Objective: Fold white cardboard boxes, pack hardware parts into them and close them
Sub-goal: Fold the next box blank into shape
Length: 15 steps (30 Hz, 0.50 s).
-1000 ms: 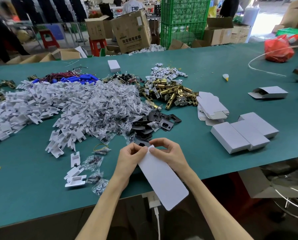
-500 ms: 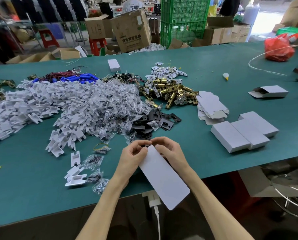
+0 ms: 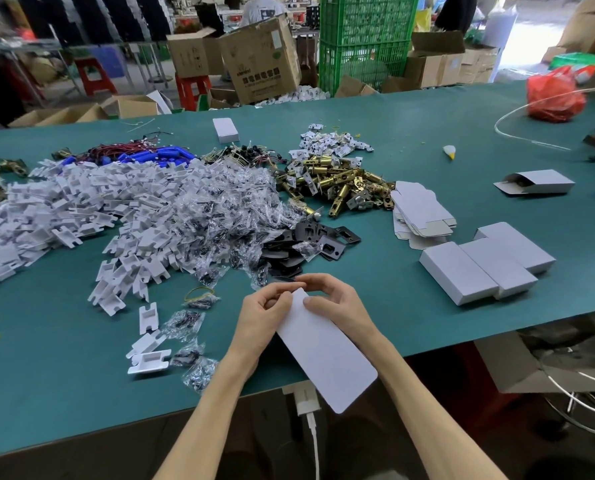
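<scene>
A flat white cardboard box blank (image 3: 327,351) slants from the table's near edge toward me. My left hand (image 3: 264,313) and my right hand (image 3: 334,303) both pinch its far end, fingers curled over the top flap. Right of my hands lie three closed white boxes (image 3: 486,265) side by side. A stack of flat blanks (image 3: 420,213) lies behind them. Brass latch parts (image 3: 337,181), black metal plates (image 3: 309,244), bagged screws (image 3: 219,216) and white plastic inserts (image 3: 64,209) are heaped across the middle and left of the green table (image 3: 393,140).
A half-open white box (image 3: 535,181) lies at the far right, a small closed one (image 3: 225,129) at the back. Blue parts with red wires (image 3: 143,154) sit behind the heaps. A red bag (image 3: 554,95) and white hose are at the right corner. Loose inserts and bags lie left of my hands.
Both hands have drawn closer over the blank's far end, and the fingers now curl further over the top flap. The blank has barely shifted.
</scene>
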Motion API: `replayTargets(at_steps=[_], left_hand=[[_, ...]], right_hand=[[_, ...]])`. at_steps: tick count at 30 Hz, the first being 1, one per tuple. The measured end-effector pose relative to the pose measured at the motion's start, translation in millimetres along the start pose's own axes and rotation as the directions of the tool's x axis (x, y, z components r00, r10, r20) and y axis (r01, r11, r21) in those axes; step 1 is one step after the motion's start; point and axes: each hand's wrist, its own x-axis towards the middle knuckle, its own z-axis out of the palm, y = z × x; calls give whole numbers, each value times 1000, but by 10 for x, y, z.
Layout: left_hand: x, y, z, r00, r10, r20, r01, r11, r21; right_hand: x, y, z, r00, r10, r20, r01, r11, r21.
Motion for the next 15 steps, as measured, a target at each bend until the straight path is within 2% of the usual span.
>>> replayTargets(at_steps=[15], left_hand=[[54, 14, 9, 997, -77, -2, 76, 996, -38]], right_hand=[[-9, 32, 22, 1000, 20, 19, -21, 999, 26]])
